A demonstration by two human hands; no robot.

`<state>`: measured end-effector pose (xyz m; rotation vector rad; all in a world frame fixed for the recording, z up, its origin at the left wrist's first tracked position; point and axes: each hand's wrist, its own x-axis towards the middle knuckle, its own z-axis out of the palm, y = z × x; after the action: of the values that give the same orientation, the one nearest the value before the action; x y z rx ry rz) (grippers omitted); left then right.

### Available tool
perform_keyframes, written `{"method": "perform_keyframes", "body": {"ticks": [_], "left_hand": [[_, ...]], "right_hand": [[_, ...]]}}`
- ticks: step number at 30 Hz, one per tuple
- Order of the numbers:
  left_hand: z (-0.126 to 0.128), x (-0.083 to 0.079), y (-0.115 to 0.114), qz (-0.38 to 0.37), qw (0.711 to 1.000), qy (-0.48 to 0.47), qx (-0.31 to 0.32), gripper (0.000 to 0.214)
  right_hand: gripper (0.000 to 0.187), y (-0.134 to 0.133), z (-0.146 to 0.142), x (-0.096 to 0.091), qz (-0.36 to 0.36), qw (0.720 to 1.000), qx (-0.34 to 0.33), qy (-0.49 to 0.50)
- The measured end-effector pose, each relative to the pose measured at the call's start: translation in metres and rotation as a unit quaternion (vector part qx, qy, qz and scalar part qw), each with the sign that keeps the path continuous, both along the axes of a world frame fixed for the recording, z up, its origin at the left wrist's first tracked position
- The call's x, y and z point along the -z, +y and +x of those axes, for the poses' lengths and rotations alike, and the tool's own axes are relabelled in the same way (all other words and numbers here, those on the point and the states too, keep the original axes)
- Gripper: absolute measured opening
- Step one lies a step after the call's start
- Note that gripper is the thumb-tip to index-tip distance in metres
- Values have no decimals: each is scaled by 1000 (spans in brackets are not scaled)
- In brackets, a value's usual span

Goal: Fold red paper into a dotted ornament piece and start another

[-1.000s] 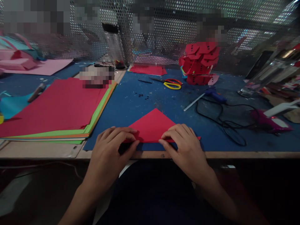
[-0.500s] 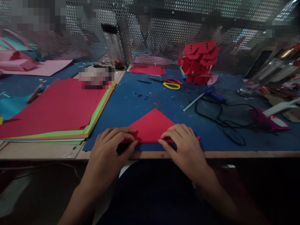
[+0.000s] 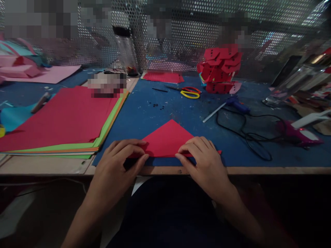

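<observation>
A red sheet of paper (image 3: 168, 139), folded into a triangle, lies on the blue table mat with its peak pointing away from me. Its long folded edge runs along the near side of the mat. My left hand (image 3: 122, 158) pinches that edge at the left, thumb below and fingers above. At the right part of the edge, my right hand (image 3: 203, 156) pinches the paper between thumb and fingers. The right corner tip shows just past my right hand; the left corner is hidden under my left hand.
Coloured sheets (image 3: 67, 117) are stacked at left. Scissors (image 3: 190, 93), red paper pieces (image 3: 162, 77) and a red paper model (image 3: 221, 69) lie farther back. A blue glue gun (image 3: 236, 104) with its black cord (image 3: 244, 127) is at right, near a clear jar (image 3: 284, 84).
My left hand has slid slightly left along the folded edge, uncovering a little more red paper. My right hand keeps its place on the paper.
</observation>
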<state>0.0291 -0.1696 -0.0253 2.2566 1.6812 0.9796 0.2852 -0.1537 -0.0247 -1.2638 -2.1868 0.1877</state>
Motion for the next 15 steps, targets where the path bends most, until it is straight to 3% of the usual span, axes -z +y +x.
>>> {"method": "perform_keyframes", "body": {"ticks": [15], "left_hand": [[3, 1, 0, 19, 999, 17, -26, 10]], "right_hand": [[9, -1, 1, 0, 1, 1000, -3, 1]]}}
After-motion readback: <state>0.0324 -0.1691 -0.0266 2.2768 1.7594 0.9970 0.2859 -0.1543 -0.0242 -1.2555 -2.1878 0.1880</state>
